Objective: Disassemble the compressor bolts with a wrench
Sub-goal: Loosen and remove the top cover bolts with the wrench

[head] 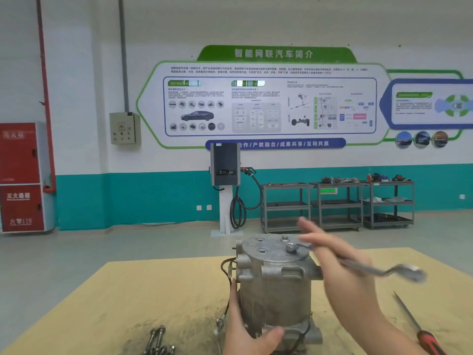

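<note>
A grey cast-metal cylindrical compressor (275, 283) stands upright on the tan wooden worktop (122, 303). The left hand (247, 329) wraps its grip around the lower body, thumb across the front. The right hand (340, 262), blurred, has its grip clamped on a long silver ring wrench (378, 270) whose far end sits on a hex bolt (290, 247) on the top plate. A second bolt (285, 238) stands just behind it. Loose long bolts (158, 340) lie at front left; a red-handled screwdriver (422, 331) lies at right.
</note>
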A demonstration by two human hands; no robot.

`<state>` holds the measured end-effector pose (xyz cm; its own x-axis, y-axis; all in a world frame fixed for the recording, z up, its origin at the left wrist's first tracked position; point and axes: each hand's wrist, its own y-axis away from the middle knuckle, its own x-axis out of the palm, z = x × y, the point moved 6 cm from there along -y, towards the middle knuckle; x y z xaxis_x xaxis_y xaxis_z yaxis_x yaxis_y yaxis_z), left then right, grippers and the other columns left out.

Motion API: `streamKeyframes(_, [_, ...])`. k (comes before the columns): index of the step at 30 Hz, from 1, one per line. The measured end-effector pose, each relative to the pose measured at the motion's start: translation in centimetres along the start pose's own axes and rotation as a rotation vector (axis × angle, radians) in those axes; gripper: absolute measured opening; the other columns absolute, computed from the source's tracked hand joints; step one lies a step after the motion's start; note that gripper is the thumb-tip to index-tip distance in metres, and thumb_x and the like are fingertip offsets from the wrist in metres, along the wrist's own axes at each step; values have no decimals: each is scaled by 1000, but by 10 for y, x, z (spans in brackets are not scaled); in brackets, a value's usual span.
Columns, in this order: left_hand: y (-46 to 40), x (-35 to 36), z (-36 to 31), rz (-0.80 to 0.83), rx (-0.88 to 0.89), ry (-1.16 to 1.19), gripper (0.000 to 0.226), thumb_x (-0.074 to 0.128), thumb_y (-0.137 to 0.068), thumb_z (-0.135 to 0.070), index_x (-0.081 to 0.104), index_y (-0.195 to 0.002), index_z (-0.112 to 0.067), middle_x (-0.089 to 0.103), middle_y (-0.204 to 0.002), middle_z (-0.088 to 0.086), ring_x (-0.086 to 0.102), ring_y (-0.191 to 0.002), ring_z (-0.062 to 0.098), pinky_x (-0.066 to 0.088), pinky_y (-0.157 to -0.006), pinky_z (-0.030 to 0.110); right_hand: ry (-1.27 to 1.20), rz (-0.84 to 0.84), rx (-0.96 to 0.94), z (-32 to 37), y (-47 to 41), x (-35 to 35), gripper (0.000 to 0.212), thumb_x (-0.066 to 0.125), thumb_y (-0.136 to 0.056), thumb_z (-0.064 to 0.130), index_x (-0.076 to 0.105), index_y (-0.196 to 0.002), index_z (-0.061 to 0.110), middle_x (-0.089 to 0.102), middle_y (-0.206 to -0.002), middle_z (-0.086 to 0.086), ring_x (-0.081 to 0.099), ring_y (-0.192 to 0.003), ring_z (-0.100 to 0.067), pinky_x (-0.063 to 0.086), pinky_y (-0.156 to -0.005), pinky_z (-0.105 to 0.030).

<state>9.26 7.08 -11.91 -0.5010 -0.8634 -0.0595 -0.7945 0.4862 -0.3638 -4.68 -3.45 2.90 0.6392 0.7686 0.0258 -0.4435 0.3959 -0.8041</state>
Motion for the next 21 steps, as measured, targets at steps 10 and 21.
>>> streamKeyframes(10, [4,2,-8,-59,-38,-76,140,71,-36,-44,-10,-151,-42,41,-137,-27,49,-123,2,44,-99,18,1159,1014,68,-26,-50,113,41,30,-105,23,41,-139,3,49,-141,-18,43,-131,-32,33,-111,-43])
streamKeyframes(21, [4,-4,-6,-74,-18,-50,119,78,-37,-46,11,-135,-58,42,-120,-40,58,-112,-3,51,-87,16,659,413,713,-86,-84,32,43,43,-96,10,43,-131,-14,58,-110,-22,56,-83,-30,44,-76,-41])
